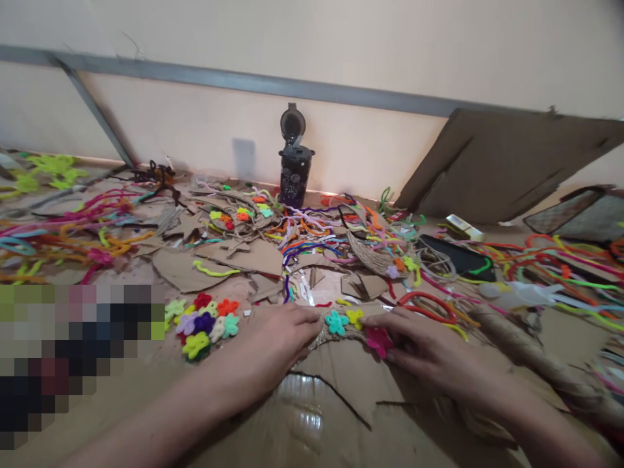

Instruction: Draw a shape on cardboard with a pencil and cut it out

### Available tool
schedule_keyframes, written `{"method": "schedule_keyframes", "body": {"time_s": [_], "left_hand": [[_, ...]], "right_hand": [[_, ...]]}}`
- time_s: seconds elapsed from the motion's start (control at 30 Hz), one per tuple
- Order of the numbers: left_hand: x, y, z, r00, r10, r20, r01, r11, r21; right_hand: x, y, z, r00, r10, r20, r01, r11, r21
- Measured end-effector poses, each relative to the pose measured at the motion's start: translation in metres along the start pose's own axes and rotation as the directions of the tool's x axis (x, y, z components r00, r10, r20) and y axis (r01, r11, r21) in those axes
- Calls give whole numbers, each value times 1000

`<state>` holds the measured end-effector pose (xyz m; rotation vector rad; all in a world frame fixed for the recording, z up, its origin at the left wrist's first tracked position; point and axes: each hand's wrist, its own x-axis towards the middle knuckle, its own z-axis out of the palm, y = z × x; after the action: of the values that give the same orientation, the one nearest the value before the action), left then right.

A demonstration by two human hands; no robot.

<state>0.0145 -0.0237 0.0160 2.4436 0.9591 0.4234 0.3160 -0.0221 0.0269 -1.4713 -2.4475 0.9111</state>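
A curved, twine-covered piece (316, 339) lies on cardboard in front of me, with a turquoise flower (336, 322) and a small yellow flower (355, 318) on it. My left hand (285, 335) rests on the left end of this piece, fingers together and pressing on it. At its right end my right hand (416, 341) pinches a magenta flower (379, 341) between thumb and fingers, right beside the yellow one. A pile of fuzzy flowers (205, 324) in several colours sits left of my left hand.
A dark tumbler (295, 175) with its lid up stands by the wall. Pipe cleaners (312, 227) and cardboard scraps (219, 260) spread across the back. A glue gun (521, 294), a black tray (458, 257) and a cardboard tube (526, 351) lie at the right.
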Motion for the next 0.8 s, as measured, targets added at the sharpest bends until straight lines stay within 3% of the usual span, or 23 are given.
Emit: {"method": "schedule_keyframes", "body": {"time_s": [0.27,0.8], "left_hand": [[3,-7,-4,1000,-12,28,13,999,-53],[6,-8,-8,992,90,89,-87,996,-31]], "right_hand": [[0,-2,0,1000,21,-16,-20,999,33],[-1,2,1,999,36,-8,-36,999,-10]]}}
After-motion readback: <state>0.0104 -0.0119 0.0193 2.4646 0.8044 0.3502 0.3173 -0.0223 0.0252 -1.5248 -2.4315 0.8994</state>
